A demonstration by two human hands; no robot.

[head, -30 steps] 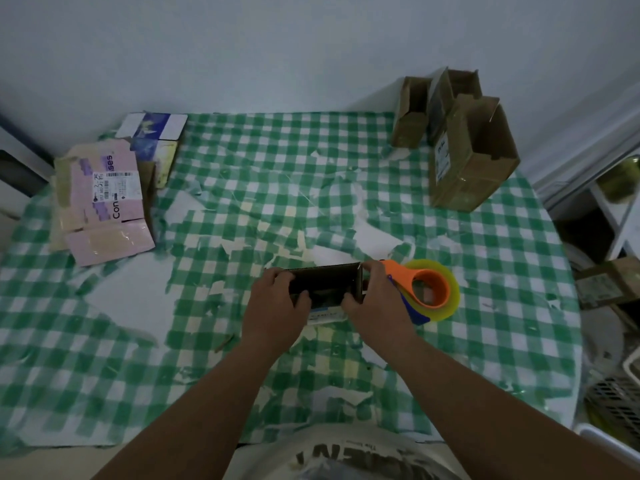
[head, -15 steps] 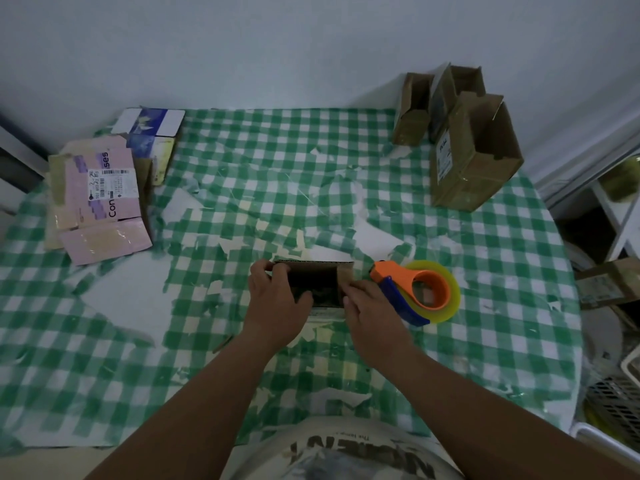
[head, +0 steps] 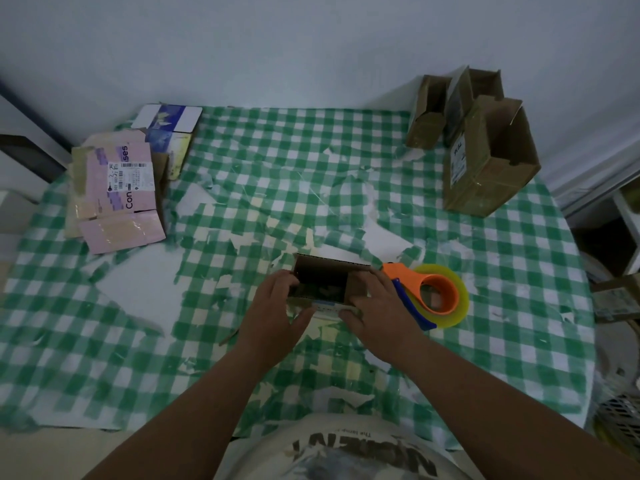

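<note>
A table in a torn green-and-white checked cloth (head: 519, 306) fills the view. An open brown carton (head: 491, 161) stands at its far right corner with smaller brown boxes behind it, and a flattened pink carton (head: 117, 199) lies at the far left. An orange tape dispenser (head: 436, 296) with a yellowish roll lies just right of centre. Touching its left side, the small cardboard box (head: 325, 282) sits near the middle of the cloth, its open top facing up. The left hand (head: 277, 313) grips the box's left end, fingers curled over the rim and thumb along the near side. The right hand (head: 381, 310) grasps the right end, fingers bent over the flap and thumb on the near edge.
</note>
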